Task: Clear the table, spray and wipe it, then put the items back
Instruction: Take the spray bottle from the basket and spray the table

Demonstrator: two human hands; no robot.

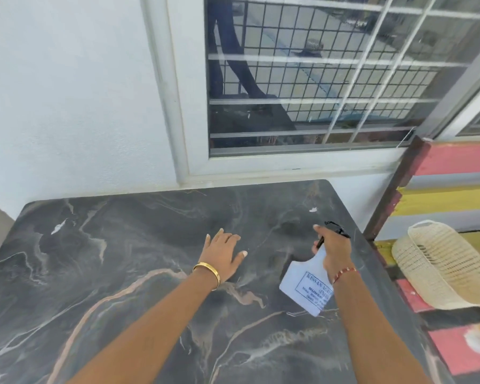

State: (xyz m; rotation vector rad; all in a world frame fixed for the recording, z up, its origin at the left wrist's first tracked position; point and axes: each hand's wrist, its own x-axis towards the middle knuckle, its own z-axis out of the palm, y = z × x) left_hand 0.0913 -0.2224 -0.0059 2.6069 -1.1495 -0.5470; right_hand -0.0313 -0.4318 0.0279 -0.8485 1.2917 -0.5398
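**Bottle gripped, table bare**

Our right hand (333,249) grips the neck of the spray bottle (308,284), fingers curled round it and one finger on the black trigger head (337,230). We hold the bottle tilted just above the right side of the dark marbled table (122,273), nozzle pointing away from us. Our left hand (222,256), a gold bangle (207,274) on its wrist, lies flat on the tabletop with fingers spread. To the right stands a woven chair (438,261). Beyond the table's far edge are the white wall (67,92) and a barred window (316,79).

Bare forearms, gold bangle (207,273) on left wrist, red thread bracelet (344,273) on right
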